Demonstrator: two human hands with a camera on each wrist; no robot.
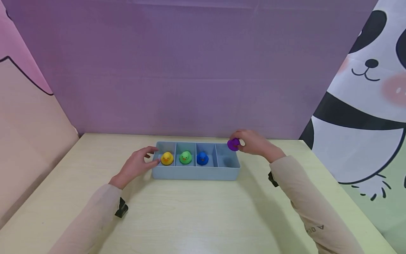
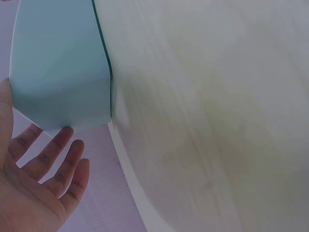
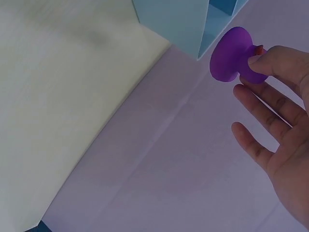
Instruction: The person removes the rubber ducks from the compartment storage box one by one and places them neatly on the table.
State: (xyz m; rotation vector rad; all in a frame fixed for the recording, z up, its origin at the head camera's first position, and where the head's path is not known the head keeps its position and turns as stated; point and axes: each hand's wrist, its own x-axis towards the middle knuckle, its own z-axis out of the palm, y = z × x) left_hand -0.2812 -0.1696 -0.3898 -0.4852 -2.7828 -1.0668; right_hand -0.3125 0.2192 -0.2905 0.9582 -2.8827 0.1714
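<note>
Toy: purple, probably light, slightly squashy; best pinched at its narrow end
Right hand: fingers grasp it there
Left hand: fingers loose, by left end of box

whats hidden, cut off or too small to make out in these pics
Purple toy: right wrist view, narrower end partly hidden by the thumb of the right hand.
Left hand: left wrist view, thumb and palm cut by the left edge.
Sleeve lettering: head view, small, partly lost in folds.
Dark blue thing: right wrist view, cut off by bottom edge.
</note>
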